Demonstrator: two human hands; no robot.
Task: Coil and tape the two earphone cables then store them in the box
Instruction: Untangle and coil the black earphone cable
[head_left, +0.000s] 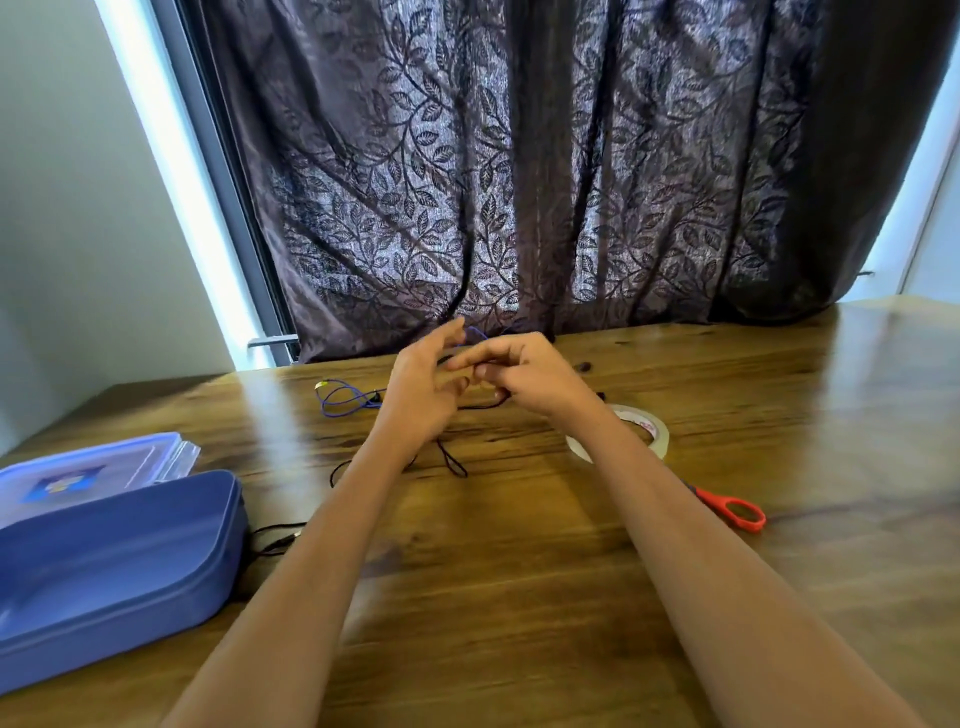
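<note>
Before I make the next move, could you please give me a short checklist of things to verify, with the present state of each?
1. Open blue box: ok; its lid lies behind it.
2. Reachable tape roll: ok, on the table near the right hand.
3. Ready scissors: ok, further right on the table.
4. Coiled blue cable: not ok, loose loops on the table.
5. Coiled black cable: not ok, it lies spread out.
6. Firm grip: cannot tell which cable the left hand and right hand hold.
</note>
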